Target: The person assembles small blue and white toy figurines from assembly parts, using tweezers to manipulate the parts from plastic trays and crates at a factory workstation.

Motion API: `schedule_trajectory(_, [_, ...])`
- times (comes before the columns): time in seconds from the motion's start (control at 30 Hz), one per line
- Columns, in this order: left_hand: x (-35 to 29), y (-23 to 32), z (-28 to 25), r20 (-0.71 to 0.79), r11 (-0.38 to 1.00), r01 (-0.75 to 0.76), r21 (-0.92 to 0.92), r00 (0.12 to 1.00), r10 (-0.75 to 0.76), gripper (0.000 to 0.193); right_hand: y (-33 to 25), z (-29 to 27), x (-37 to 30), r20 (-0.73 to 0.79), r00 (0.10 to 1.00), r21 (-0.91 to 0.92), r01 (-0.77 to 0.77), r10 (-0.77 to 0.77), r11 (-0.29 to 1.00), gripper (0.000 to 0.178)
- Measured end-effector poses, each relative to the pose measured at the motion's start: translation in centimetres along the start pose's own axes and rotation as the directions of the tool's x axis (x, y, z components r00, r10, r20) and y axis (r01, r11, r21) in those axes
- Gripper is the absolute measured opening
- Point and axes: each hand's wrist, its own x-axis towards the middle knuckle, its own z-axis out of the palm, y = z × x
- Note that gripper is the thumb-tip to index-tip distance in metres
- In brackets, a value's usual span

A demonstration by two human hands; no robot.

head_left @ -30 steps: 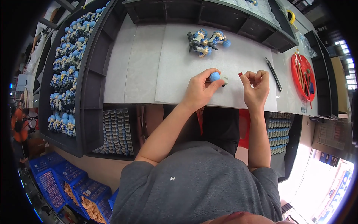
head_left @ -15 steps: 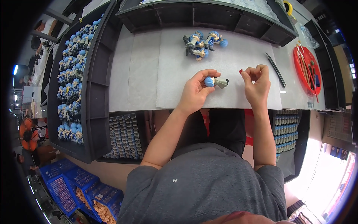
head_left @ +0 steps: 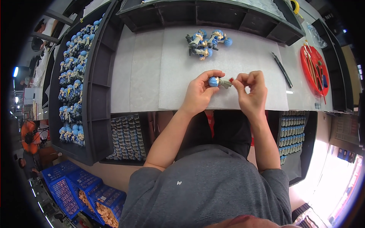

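Observation:
My left hand (head_left: 202,91) is closed round a small figurine (head_left: 214,81) with a ribbed blue head and a grey-green body, its lower end pointing right. Thumb and fingers grip it by the head. My right hand (head_left: 251,91) pinches a small red piece (head_left: 231,80) between thumb and forefinger, right at the figurine's lower end. Whether the red piece touches the figurine I cannot tell. Beyond my hands, a cluster of several blue-and-white figurines (head_left: 205,43) lies on the white sheet (head_left: 171,87).
A black tray of finished-looking figurines (head_left: 72,91) stands at the left, and another black tray (head_left: 224,21) at the back. On the right lie a black pen (head_left: 282,70) and a red dish (head_left: 308,72) with brushes. Trays of figurines (head_left: 127,136) sit below the table edge.
My right hand has moved left with the red piece, from apart to the figurine's lower end. My left hand has stayed nearly still with the figurine.

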Motion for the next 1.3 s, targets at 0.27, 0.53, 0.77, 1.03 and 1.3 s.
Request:
schedule_trajectory(0.27, [0.0, 0.3, 0.1, -0.006, 1.000, 0.008, -0.010, 1.000, -0.008, 0.041, -0.3, 0.5, -0.7, 0.136, 0.986, -0.150, 0.115, -0.095, 0.982, 0.026])
schedule_trajectory(0.53, [-0.2, 0.0, -0.4, 0.032, 0.998, -0.048, -0.029, 0.998, 0.049, 0.047, 2.2, -3.5, 1.4, -0.001, 0.999, -0.364, -0.039, 0.041, 0.931, 0.021])
schedule_trajectory(0.77, [-0.3, 0.5, -0.7, 0.069, 0.993, -0.046, -0.112, 0.996, 0.054, 0.064, -0.2, -2.6, 0.3, 0.066, 0.994, -0.342, -0.057, 0.085, 0.938, 0.029])
schedule_trajectory(1.03, [-0.1, 0.3, -0.4, 0.079, 0.979, -0.006, -0.203, 0.997, 0.023, 0.067, -0.4, 0.2, -1.4, 0.238, 0.970, -0.076, -0.022, 0.040, 0.997, 0.027])
schedule_trajectory(1.3, [0.0, 0.3, 0.4, 0.079, 1.000, -0.010, 0.010, 0.997, 0.009, 0.052, 0.9, -0.7, -2.4, 0.130, 0.989, 0.034, -0.078, 0.072, 0.996, 0.027])
